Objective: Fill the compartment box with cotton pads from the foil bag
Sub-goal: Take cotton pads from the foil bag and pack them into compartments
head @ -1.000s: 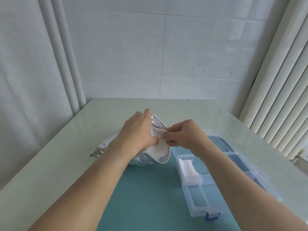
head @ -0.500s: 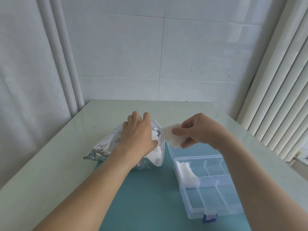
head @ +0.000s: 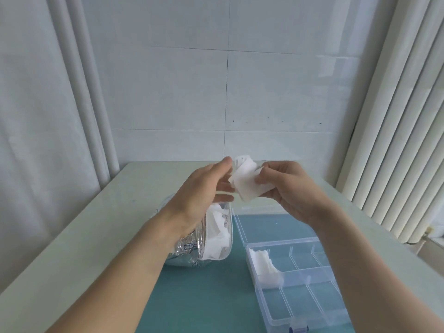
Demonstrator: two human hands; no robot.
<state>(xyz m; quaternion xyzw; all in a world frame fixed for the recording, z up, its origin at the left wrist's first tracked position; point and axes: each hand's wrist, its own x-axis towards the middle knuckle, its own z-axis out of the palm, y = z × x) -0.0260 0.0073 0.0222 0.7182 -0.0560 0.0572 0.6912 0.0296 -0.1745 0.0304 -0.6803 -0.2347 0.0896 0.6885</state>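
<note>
I see a pale green desk (head: 79,241) with a teal mat (head: 204,296) lying on it at six o'clock. A white tiled wall (head: 216,92) stands at twelve o'clock, and white vertical blinds (head: 396,140) hang at three o'clock.

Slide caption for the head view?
Right hand pinches cotton pads above the compartment box; left hand open over foil bag.

Right hand (head: 286,188) pinches cotton pads (head: 249,182) — left hand (head: 204,188) alongside, fingers straight.

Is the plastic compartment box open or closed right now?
Open: the compartment box has its clear lid folded back flat, dividers exposed.
</note>
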